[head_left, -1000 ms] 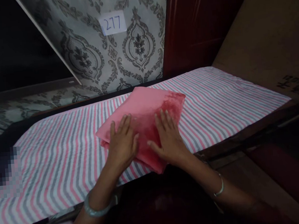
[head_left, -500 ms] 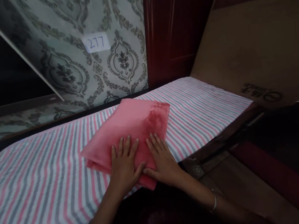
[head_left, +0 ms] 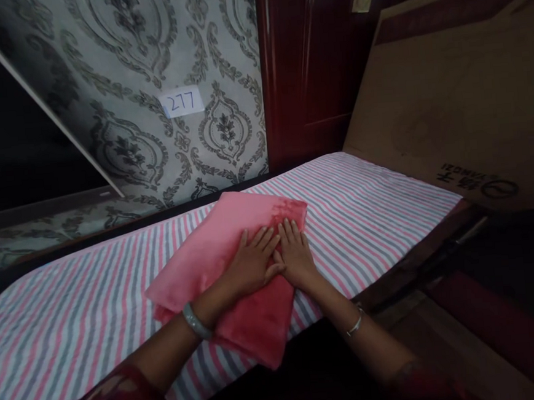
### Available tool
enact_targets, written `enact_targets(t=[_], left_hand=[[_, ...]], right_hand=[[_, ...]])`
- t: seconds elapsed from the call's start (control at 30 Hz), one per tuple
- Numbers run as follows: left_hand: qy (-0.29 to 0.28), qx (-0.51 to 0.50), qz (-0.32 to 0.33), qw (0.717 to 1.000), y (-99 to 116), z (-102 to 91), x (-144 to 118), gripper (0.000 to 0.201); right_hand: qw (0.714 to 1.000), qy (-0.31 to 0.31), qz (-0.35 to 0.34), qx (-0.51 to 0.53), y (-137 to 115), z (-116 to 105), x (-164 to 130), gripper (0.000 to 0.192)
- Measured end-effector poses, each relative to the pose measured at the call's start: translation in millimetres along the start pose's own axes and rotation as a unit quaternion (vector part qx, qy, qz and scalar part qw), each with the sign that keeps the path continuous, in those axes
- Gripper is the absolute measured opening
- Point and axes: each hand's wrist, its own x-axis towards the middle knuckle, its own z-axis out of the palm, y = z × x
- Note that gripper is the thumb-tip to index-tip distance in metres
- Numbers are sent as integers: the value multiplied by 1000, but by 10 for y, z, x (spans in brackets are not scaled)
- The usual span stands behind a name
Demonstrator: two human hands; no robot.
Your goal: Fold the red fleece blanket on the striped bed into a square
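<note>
A folded pink plush cloth (head_left: 259, 330) lies on a striped sheet (head_left: 364, 211), one corner pointing toward me. Flat on its upper right part rests my left hand (head_left: 253, 262), fingers stretched out and pointing to the far right. Close beside it, my right hand (head_left: 295, 253) presses flat near the cloth's right edge, its fingers pointing away from me. The two hands touch around the thumbs. Neither hand grips anything. The nap looks darker red on the near part and paler pink toward the far left.
A large cardboard box (head_left: 444, 100) stands at the right end of the sheet. Behind are a patterned wall with a paper marked 277 (head_left: 183, 101) and a dark red door (head_left: 303, 68). A dark screen (head_left: 24, 120) is at the left.
Both hands have slid forward over the cloth, the left also to the right, and now meet near its upper right. The near part of the cloth is uncovered. The view has tilted up slightly.
</note>
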Motion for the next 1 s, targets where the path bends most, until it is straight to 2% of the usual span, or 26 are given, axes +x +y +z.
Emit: enact_targets(t=[0.1, 0.17, 0.23, 0.3, 0.4, 0.47, 0.53, 0.67, 0.77, 0.87, 1.0], left_hand=[[-10, -1, -17, 1000, -88, 145, -15, 67], [0, 13, -51, 999, -194, 146, -67, 66], [2, 32, -110, 993, -379, 60, -116, 64], [-2, 40, -197, 980, -620, -84, -138, 63], [-4, 33, -292, 956, -912, -309, -47, 69], [-1, 24, -280, 960, -947, -389, 143, 70], [-6, 8, -225, 974, -843, -379, 422, 64], [-27, -11, -81, 996, -529, -152, 977, 56], [-27, 0, -68, 997, -559, 44, 1153, 58], [-9, 12, -127, 992, -905, 130, 1110, 62], [-11, -34, -263, 964, -1540, 75, 872, 64]], right_hand=[[1000, 12, 1, -4, -1, 59, -40, 67], [1000, 15, -1, 4, -3, 63, -63, 67], [1000, 12, 1, 18, -6, 47, -81, 68], [1000, 5, 3, 30, -4, 11, -82, 69], [999, 23, -12, 42, 25, -88, 13, 69], [997, 62, -18, 43, 59, -157, 163, 68], [994, 99, -6, 42, 92, -183, 349, 66], [992, 122, 12, 31, 136, -29, 590, 62], [992, 123, 6, 5, 156, 139, 592, 62], [994, 108, 6, -24, 163, 192, 552, 64], [995, 94, 8, -32, 158, 144, 554, 65]])
